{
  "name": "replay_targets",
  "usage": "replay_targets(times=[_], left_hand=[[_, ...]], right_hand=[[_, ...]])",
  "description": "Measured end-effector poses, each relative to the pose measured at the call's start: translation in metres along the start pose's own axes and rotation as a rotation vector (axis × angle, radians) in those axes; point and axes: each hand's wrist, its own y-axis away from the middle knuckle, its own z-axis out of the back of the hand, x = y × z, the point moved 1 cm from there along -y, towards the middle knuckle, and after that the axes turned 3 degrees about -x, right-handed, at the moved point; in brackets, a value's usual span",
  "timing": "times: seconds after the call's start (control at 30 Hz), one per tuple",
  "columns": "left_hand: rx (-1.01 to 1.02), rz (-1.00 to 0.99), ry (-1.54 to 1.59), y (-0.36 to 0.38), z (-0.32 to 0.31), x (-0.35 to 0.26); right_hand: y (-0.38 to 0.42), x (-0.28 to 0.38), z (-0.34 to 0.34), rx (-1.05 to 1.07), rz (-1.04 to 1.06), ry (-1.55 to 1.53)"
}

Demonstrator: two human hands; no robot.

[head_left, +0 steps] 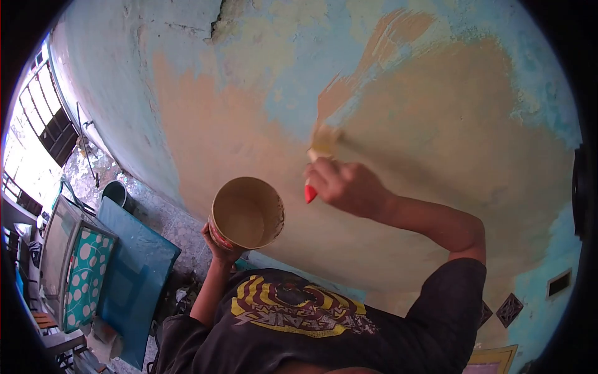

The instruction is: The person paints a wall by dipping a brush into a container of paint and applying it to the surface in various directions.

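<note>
My right hand [349, 186] is closed around the handle of a paintbrush [323, 144], whose red handle end sticks out below the fingers. The bristles, a little blurred, are against the wall [430, 137], at the lower end of a fresh peach streak. Peach-brown paint covers a broad area, with pale blue and yellowish patches around it. In my left hand [219, 249] is a paint bucket [248, 212], held from beneath and the side, its mouth tilted toward me. Light brown paint shows inside it.
At the left, a blue board [134, 268] leans beside a glass-sided case [65, 262] with green dotted cloth. A dark bucket [117, 194] stands behind them on the floor. A barred gate [47, 106] lies farther back. Small vents [509, 310] pierce the wall at lower right.
</note>
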Motion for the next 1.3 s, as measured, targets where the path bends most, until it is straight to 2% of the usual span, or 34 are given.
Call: replay_targets(times=[0.07,0.1,0.17,0.2,0.23,0.3,0.4,0.43,0.47,0.5,0.53,0.57,0.63,0.7,0.73,0.77,0.83,0.9,1.0,1.03,1.1,1.2,1.3], left_hand=[[-0.03,0.007,0.006,-0.003,0.003,0.0],[-0.038,0.009,0.012,-0.003,0.003,0.0],[-0.047,0.004,0.025,-0.003,0.0,0.0],[-0.047,-0.007,0.034,-0.003,-0.001,0.0],[-0.034,-0.002,0.044,-0.002,-0.001,0.001],[-0.011,0.011,0.062,0.003,0.003,-0.001],[-0.058,-0.009,0.004,0.007,-0.002,-0.004],[-0.064,-0.016,0.012,0.007,-0.001,-0.004],[-0.072,-0.021,0.019,0.007,0.002,-0.004],[-0.08,-0.022,0.024,0.008,0.005,-0.004],[-0.081,-0.021,0.014,0.009,0.007,-0.004],[-0.078,-0.025,0.008,0.008,0.009,-0.004],[-0.085,-0.046,-0.007,0.006,0.011,-0.003],[-0.096,-0.056,-0.018,0.006,0.012,-0.005],[-0.094,-0.056,-0.017,0.006,0.012,-0.005],[-0.081,-0.05,0.004,0.005,0.012,-0.006],[-0.081,-0.063,0.021,0.006,0.013,-0.005],[-0.096,-0.084,0.022,0.008,0.014,-0.005],[-0.076,-0.081,0.055,0.009,0.013,-0.005],[-0.065,-0.074,0.061,0.009,0.014,-0.006],[-0.053,-0.064,0.047,0.008,0.018,-0.005],[-0.042,-0.093,0.021,0.004,0.004,-0.006],[-0.039,-0.112,0.027,0.005,0.002,-0.005]], right_hand=[[-0.01,0.007,-0.004,-0.048,-0.009,-0.056],[-0.013,-0.005,-0.006,-0.103,-0.065,-0.181],[-0.021,-0.042,0.026,-0.185,-0.202,-0.274],[-0.023,-0.066,0.05,-0.313,-0.385,-0.321],[-0.023,-0.09,0.078,-0.429,-0.416,-0.27],[-0.02,-0.125,0.129,-0.665,-0.292,0.17],[-0.015,-0.111,0.149,-0.633,-0.41,0.474],[-0.012,-0.098,0.136,-0.463,-0.434,0.415],[-0.006,-0.091,0.11,-0.307,-0.379,0.322],[0.001,-0.078,0.074,-0.202,-0.259,0.436],[0.002,-0.057,0.048,-0.121,-0.145,0.418],[-0.001,-0.033,0.029,-0.119,-0.085,0.375],[0.004,0.002,-0.002,-0.005,-0.012,0.063],[0.003,0.004,-0.015,0.009,-0.09,-0.179],[-0.001,0.0,-0.018,0.015,-0.127,-0.298],[-0.003,-0.015,-0.015,-0.083,-0.223,-0.478],[-0.006,-0.051,0.012,-0.255,-0.356,-0.429],[-0.009,-0.077,0.055,-0.44,-0.409,-0.254],[-0.004,-0.052,0.076,-0.429,-0.386,-0.3],[-0.003,-0.041,0.061,-0.349,-0.407,-0.47],[0.0,-0.022,0.012,-0.166,-0.415,-0.523],[0.013,-0.035,-0.02,-0.257,-0.44,-0.422],[0.016,-0.047,0.039,-0.473,-0.468,-0.158]])
